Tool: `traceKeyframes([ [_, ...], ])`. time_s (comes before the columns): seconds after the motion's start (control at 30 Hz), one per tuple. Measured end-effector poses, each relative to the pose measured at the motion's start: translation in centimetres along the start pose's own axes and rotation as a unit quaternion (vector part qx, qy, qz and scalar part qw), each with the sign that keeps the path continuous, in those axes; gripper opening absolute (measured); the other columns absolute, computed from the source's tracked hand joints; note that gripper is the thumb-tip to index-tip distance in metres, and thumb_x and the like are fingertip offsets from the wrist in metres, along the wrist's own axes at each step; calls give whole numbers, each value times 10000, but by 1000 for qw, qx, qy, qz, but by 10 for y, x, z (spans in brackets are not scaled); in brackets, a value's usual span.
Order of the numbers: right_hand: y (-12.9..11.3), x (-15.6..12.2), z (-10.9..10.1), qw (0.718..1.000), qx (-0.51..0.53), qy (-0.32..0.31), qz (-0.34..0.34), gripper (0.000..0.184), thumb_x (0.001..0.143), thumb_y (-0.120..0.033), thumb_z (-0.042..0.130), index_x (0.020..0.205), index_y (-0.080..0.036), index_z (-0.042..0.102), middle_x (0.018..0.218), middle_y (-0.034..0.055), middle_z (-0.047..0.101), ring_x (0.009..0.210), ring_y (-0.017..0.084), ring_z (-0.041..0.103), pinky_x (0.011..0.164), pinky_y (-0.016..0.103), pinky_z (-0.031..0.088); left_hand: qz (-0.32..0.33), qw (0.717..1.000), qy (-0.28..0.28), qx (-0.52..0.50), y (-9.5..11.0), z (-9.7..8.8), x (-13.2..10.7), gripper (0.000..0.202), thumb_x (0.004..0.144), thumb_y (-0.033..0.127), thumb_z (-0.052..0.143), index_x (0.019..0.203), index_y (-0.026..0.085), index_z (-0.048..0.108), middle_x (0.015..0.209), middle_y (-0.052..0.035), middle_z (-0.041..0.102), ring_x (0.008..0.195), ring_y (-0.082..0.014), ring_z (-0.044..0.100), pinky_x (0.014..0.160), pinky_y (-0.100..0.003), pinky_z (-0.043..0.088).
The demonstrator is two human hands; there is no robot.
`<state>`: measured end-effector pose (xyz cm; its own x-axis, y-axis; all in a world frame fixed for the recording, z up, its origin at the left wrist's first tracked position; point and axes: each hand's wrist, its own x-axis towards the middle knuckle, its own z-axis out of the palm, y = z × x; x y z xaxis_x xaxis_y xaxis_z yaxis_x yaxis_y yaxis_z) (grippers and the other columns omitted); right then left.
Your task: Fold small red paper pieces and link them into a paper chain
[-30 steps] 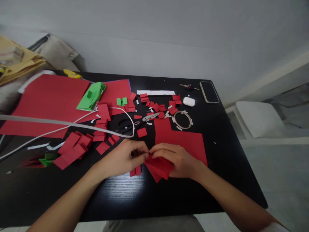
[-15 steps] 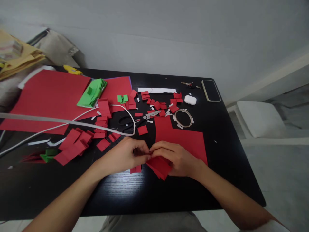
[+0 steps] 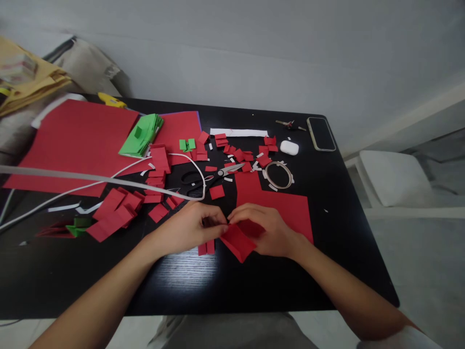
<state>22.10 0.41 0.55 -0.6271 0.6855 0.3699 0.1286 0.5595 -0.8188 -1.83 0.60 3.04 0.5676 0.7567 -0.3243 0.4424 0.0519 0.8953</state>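
Both hands pinch one folded red paper piece (image 3: 238,241) at its upper left corner: left hand (image 3: 189,228) fingertips closed on it from 9 o'clock, right hand (image 3: 267,230) thumb and forefinger closed on the same corner, the rest of the right hand lying over the piece's top edge. Fingertips of the two hands meet, touching. Paper sits near the front middle of the black table (image 3: 337,252), just off the surface or resting on it, cannot tell which. Shape is a rough diamond, long axis running from 10 o'clock to 4 o'clock, lowest corner pointing at 6 o'clock toward the person.

Two small red scraps (image 3: 206,248) lie just under the left hand, at 8 o'clock of the held piece. Larger red sheet (image 3: 286,206) lies flat behind the right hand at 1 o'clock, partly covered by it. Scissors (image 3: 203,178) at 11 o'clock, blades pointing to 2 o'clock, a white cable (image 3: 109,183) looping beside the handles. Tape ring (image 3: 278,175) at 1 o'clock, further back. Pile of red rectangles (image 3: 116,213) at 9 o'clock, well apart. Green paper stack (image 3: 141,135), earbud case (image 3: 289,148) and phone (image 3: 320,134) sit along the far edge.
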Motion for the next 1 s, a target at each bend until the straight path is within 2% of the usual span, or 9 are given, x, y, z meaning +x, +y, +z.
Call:
traceKeyframes([
  [0.37,2,0,-1,1000,17,0,16,213,907,-58,719,1054,-210,742,1024,59,816,925,174,785,844,275,639,-3,1000,-21,-20,-3,1,1,170,929,311,681,888,165,758,750,4,751,647,-114,638,577,-187,455],
  [0.63,0,1,-4,999,7,-1,32,217,893,-53,721,1040,-206,768,1006,66,754,888,164,745,808,270,627,-4,1000,-4,-16,-1,1,2,194,937,347,695,890,171,762,753,10,753,663,-116,647,592,-188,455],
  [0.8,1,1,-2,1000,5,-9,19,187,913,-79,736,1052,-199,764,1016,72,763,898,165,743,806,262,623,0,1000,-2,-17,0,4,3,175,909,351,743,904,178,767,759,11,756,685,-127,668,611,-197,467],
  [1.0,2,0,0,1000,-4,-4,-1,155,949,-119,716,1086,-184,748,999,79,776,876,163,743,780,260,626,31,999,7,11,-1,4,3,180,948,343,704,918,181,776,775,11,764,686,-120,655,623,-201,455],
])
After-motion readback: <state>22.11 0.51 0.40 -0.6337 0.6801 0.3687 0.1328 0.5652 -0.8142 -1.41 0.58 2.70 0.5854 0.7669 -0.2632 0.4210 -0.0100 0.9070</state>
